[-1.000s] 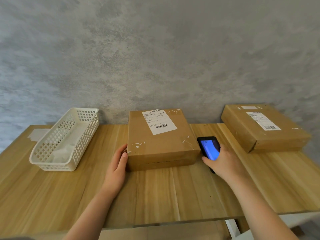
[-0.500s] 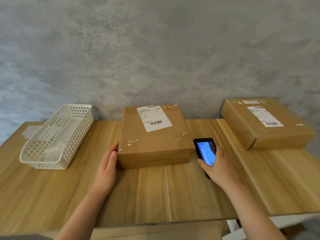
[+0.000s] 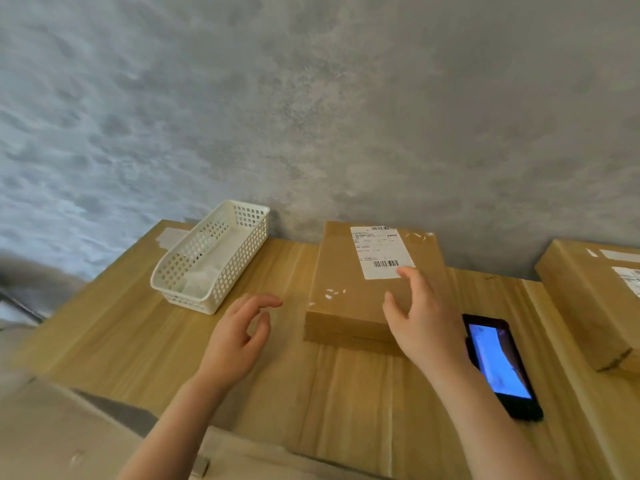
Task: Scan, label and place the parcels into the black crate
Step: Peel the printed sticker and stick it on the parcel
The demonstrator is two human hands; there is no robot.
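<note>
Mottled grey wall [image 3: 311, 116], light wooden table [image 3: 145, 341]

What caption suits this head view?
Both hands open, right hand over the brown cardboard parcel, black scanner phone lying beside it.

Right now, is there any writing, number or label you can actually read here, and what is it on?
No text is legible.
White shipping label on the middle parcel: barcodes and print lines, too small.
Label on the right parcel: cut off, blurred.
Phone screen: blue, unreadable.

Single head view, tilted, looking forward and down over table [image 3: 346, 393], close; wall [image 3: 311, 116] fills upper frame.
</note>
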